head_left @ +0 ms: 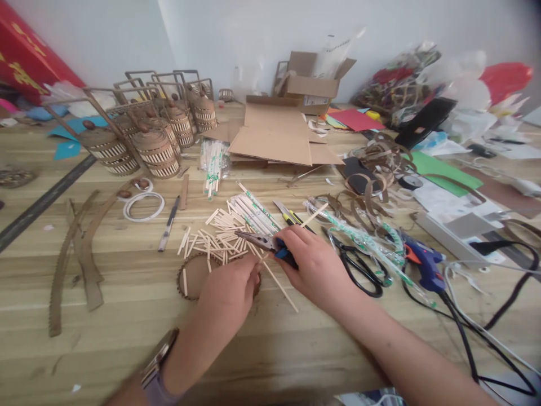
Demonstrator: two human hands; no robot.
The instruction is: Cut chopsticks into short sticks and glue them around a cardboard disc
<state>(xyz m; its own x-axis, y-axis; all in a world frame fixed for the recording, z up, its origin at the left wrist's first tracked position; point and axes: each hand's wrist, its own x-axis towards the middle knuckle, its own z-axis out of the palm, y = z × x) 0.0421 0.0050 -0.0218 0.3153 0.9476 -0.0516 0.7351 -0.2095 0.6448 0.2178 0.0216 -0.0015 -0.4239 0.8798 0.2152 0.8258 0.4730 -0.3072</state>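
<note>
Wood-grained and crowded, the surface [127, 355] runs back to a pale wall [203, 34], with a heap of short sticks [220, 239] near its middle. Just to the right of that heap, the person's right hand [315, 259] has its fingers wrapped round the blue grips of a pair of pliers [257, 239], whose metal nose reaches over the heap's edge. One pale stick [315, 214] juts out past that hand.

On the near side of the heap is the left hand [228, 290], with a watch [160, 352] on its wrist. Its fingers curl together close by the pliers, and from where I stand I cannot tell whether they pinch anything. A longer stick [282, 288] slants away from them, toward the near side. Partly hidden by the left hand, just in front of the heap, lies a toothed-edged cardboard disc [195, 280].

Wrapped sticks [253, 211] lie just beyond the heap, flattened cardboard [270, 138] farther back. Left of the heap I see a pen [169, 223] and curved strips [93, 285]; beyond and left, lidded baskets [156, 149] with tall handles. Well to its right rests a blue glue gun [425, 262].
</note>
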